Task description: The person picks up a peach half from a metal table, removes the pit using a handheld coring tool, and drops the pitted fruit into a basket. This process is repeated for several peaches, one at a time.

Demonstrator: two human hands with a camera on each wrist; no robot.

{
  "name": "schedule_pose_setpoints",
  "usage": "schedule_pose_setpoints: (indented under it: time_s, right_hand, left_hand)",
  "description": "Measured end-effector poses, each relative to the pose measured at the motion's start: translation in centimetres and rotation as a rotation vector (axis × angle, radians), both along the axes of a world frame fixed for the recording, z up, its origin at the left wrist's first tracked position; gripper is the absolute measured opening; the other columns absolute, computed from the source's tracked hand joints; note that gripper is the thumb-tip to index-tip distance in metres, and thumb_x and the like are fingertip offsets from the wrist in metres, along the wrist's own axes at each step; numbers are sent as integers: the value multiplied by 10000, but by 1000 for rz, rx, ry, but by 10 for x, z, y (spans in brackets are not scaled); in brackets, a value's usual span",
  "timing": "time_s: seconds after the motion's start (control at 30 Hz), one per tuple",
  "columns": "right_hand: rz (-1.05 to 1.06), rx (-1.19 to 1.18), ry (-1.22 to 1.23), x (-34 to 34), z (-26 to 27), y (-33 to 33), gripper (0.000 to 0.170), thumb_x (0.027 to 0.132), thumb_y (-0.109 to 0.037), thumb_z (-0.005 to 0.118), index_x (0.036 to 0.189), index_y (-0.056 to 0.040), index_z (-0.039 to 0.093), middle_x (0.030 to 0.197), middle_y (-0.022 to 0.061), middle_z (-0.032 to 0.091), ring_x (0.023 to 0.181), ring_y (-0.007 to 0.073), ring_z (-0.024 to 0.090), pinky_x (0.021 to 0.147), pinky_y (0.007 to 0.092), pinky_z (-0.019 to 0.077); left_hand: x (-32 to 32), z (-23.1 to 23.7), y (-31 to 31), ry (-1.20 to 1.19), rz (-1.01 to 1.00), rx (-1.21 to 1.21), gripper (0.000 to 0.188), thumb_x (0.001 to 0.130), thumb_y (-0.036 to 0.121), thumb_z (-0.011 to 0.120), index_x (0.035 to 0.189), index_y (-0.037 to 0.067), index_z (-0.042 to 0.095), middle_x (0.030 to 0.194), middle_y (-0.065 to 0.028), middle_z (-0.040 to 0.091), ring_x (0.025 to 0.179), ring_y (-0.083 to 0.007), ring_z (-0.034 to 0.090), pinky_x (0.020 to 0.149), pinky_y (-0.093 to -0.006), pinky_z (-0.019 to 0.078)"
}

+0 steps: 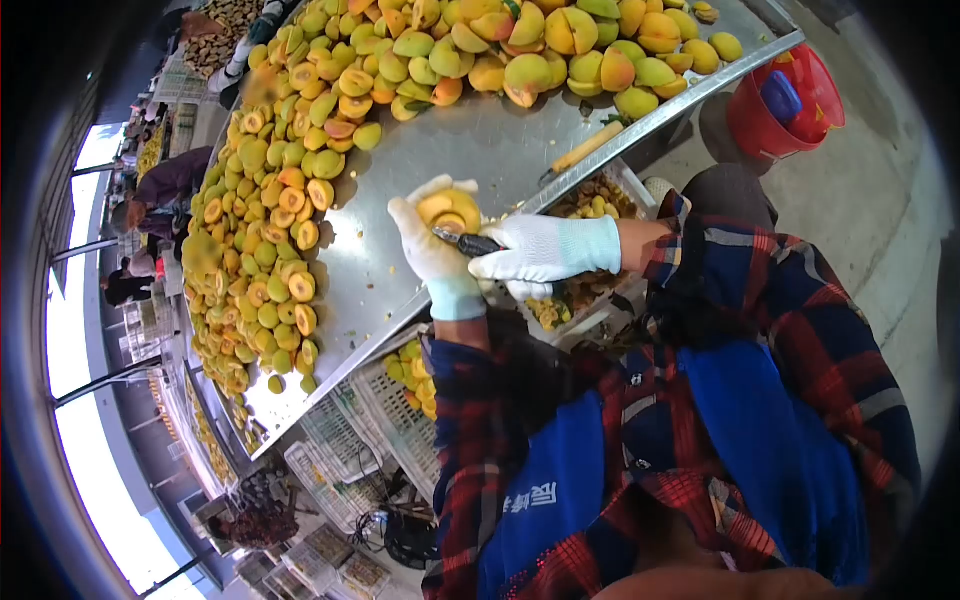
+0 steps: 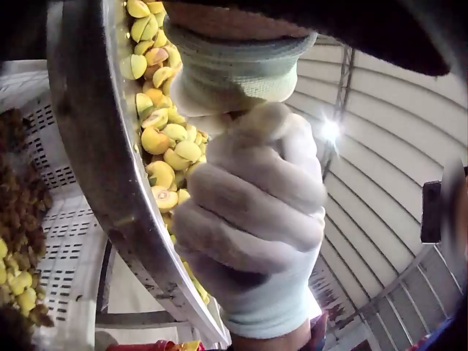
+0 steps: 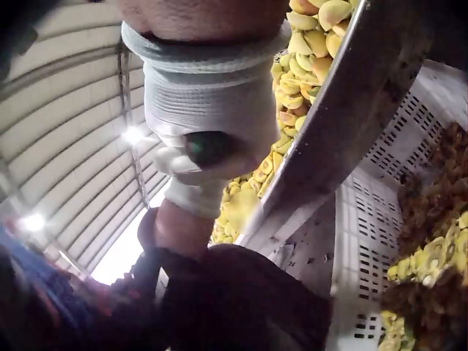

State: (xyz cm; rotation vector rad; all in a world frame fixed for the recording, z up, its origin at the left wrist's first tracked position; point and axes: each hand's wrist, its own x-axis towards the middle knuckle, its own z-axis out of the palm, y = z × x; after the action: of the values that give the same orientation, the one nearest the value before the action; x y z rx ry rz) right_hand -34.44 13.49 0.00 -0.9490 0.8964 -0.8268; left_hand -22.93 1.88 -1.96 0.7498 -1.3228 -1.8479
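Observation:
In the head view my left hand (image 1: pixel 428 245), in a white knit glove, holds a yellow peach half (image 1: pixel 447 208) with its cut face up. My right hand (image 1: pixel 550 248), gloved likewise, grips the black handle of a small pitting tool (image 1: pixel 478 245). The tool's metal tip lies at the cut face, by the round hollow in the middle. The rounded dark end of the handle (image 3: pixel 208 148) pokes out of the right fist in the right wrist view. Both hands are close together above the near edge of a metal table (image 1: pixel 390 190); in the left wrist view gloved fingers hide the peach half.
Heaped peaches (image 1: pixel 265 250), many halved, cover the table's far and left parts. A wooden-handled tool (image 1: pixel 585 148) lies near its raised rim. Below stand white perforated crates (image 1: pixel 340 430) and a crate of scraps (image 3: pixel 365 248). A red bucket (image 1: pixel 745 120) is on the floor at right.

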Motion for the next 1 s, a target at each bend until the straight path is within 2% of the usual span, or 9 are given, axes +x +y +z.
schedule_pose_setpoints:
  time_s: [0.17, 0.2, 0.27, 0.47, 0.5, 0.57, 0.63, 0.83, 1.0]
  right_hand:
    - [-368, -668, 852, 7, -37, -4, 438, 928, -427, 534, 1062, -10, 550, 791, 203, 641, 698, 357, 648, 608, 427, 512]
    - [-357, -642, 815, 7, -40, -3, 430, 903, -423, 550, 1044, -17, 566, 847, 235, 636, 799, 438, 619, 684, 484, 506]
    - [-284, -692, 881, 4, -36, 0, 423, 900, -427, 553, 1023, -23, 575, 848, 228, 640, 784, 426, 625, 681, 480, 509]
    - [433, -256, 1427, -14, -74, 26, 257, 811, -305, 633, 882, -68, 699, 835, 134, 702, 803, 322, 690, 696, 447, 541]
    - [406, -209, 1401, -18, -79, 28, 253, 810, -310, 621, 834, -69, 695, 808, 146, 694, 776, 336, 686, 675, 454, 535]
    - [44, -321, 1365, -21, -55, 35, 275, 813, -330, 611, 792, -64, 681, 760, 157, 676, 716, 352, 672, 633, 465, 526]
    - [-152, -394, 1323, -22, -43, 34, 290, 822, -338, 600, 783, -58, 665, 718, 166, 654, 664, 366, 652, 601, 479, 518]
    - [93, -340, 1178, -20, -4, 25, 344, 876, -400, 562, 881, -65, 640, 779, 166, 661, 719, 382, 653, 637, 487, 526]
    - [240, -278, 1107, -12, -30, 16, 326, 862, -363, 585, 988, -67, 632, 871, 157, 683, 803, 377, 667, 696, 479, 528]
  left_hand:
    - [-1, -11, -3, 147, 8, 188, 648, 958, 625, 371, 1128, 33, 569, 935, -196, 667, 646, -235, 624, 549, -332, 529]
    - [3, -11, -2, 147, 9, 182, 648, 958, 625, 371, 1128, 33, 569, 935, -196, 667, 646, -235, 624, 549, -332, 529]
    - [15, -2, -1, 153, -14, 315, 652, 956, 631, 364, 1146, 42, 568, 949, -172, 667, 642, -224, 615, 521, -310, 499]
    - [139, 21, -40, -417, 519, -321, 568, 962, 574, 428, 1032, 47, 629, 946, -122, 680, 796, -238, 632, 688, -333, 496]
    - [161, 31, -36, -679, 625, -452, 556, 980, 526, 429, 933, 18, 651, 916, -146, 688, 823, -270, 640, 724, -375, 499]
    - [215, 36, -43, -1420, 407, -642, 478, 973, 449, 461, 987, 12, 655, 947, -184, 683, 858, -349, 636, 789, -437, 490]
    - [239, 25, -61, -1626, 360, -761, 430, 945, 425, 509, 1024, 33, 668, 980, -202, 672, 924, -382, 625, 837, -452, 479]
    - [143, -1, -182, -1415, 310, -1083, 497, 911, 440, 549, 1264, 91, 557, 1180, -197, 598, 1062, -393, 579, 902, -457, 465]
    - [64, -36, -287, -1455, 403, -844, 518, 930, 389, 514, 1302, 29, 503, 1213, -262, 573, 1078, -423, 568, 911, -484, 457]
